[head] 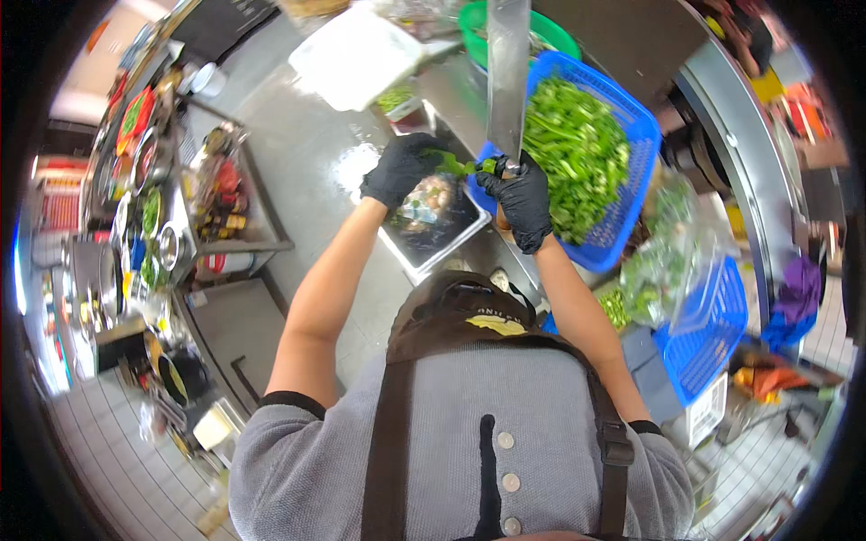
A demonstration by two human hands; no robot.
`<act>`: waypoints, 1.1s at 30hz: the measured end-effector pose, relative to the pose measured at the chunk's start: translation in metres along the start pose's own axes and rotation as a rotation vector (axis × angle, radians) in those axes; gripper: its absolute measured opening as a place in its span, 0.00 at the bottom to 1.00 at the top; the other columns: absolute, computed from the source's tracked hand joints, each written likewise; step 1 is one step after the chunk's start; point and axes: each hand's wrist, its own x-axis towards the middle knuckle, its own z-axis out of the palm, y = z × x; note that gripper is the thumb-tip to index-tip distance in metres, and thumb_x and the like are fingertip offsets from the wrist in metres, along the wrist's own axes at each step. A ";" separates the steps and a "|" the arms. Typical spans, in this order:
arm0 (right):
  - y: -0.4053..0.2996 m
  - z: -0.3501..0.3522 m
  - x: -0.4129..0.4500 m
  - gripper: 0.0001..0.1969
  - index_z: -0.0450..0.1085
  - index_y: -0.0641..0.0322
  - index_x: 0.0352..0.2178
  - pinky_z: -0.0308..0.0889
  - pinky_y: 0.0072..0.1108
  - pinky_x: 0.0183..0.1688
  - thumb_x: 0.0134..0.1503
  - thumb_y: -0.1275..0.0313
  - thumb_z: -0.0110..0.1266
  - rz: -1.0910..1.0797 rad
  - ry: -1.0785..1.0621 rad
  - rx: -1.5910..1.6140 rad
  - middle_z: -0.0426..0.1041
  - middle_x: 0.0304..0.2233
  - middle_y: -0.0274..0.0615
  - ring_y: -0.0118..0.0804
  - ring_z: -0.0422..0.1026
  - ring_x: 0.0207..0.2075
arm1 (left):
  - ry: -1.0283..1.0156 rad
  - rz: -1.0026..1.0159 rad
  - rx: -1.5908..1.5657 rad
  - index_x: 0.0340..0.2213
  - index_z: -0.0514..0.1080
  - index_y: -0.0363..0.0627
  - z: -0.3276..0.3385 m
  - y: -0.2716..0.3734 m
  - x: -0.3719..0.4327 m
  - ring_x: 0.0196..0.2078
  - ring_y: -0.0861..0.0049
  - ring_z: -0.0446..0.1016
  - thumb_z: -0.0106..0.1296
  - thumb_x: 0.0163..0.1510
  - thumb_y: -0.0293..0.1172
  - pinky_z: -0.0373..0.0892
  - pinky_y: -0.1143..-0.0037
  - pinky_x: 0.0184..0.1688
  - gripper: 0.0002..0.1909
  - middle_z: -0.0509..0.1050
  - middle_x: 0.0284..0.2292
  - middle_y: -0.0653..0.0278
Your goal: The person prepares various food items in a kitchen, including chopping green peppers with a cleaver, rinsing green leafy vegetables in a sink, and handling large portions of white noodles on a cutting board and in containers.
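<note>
My left hand (404, 169), in a black glove, grips one end of a green leafy vegetable piece (452, 163). The right hand (519, 197), gloved alike, holds a knife by its handle, its broad steel blade (507, 74) pointing away from me, and its fingers also touch the green piece. Below the hands is a black-lined bin (433, 233) with a white rim, holding pale scraps and a bit of plastic. Beside my right hand, a blue plastic basket (632, 108) is heaped with chopped green vegetables (575, 162).
A green basin (473, 30) stands behind the blade, with a white container (355, 57) to its left. On the right are a clear bag of greens (666, 250) and another blue basket (710, 338). A steel rack (237, 247) with bowls and food stands left.
</note>
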 end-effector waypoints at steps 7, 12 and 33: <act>-0.012 0.079 0.023 0.15 0.67 0.66 0.28 0.64 0.23 0.27 0.40 0.68 0.60 -0.219 -0.216 -0.353 0.72 0.22 0.46 0.36 0.70 0.23 | 0.420 -0.299 -1.140 0.35 0.65 0.32 -0.067 -0.097 -0.054 0.31 0.72 0.69 0.45 0.49 0.23 0.68 0.78 0.34 0.10 0.69 0.31 0.57; -0.022 0.063 -0.010 0.15 0.65 0.63 0.29 0.63 0.28 0.22 0.42 0.65 0.58 -0.438 -0.213 -0.703 0.68 0.19 0.46 0.47 0.68 0.20 | 0.319 -0.136 -0.920 0.42 0.63 0.38 -0.051 -0.098 -0.038 0.36 0.73 0.69 0.44 0.51 0.27 0.69 0.79 0.36 0.15 0.69 0.36 0.60; -0.051 -0.081 -0.093 0.06 0.59 0.59 0.22 0.61 0.29 0.18 0.40 0.74 0.47 -0.500 0.084 -1.240 0.62 0.16 0.42 0.42 0.66 0.18 | -0.548 0.175 -0.614 0.24 0.67 0.42 0.070 0.024 0.040 0.25 0.73 0.68 0.48 0.44 0.39 0.66 0.75 0.28 0.12 0.69 0.23 0.62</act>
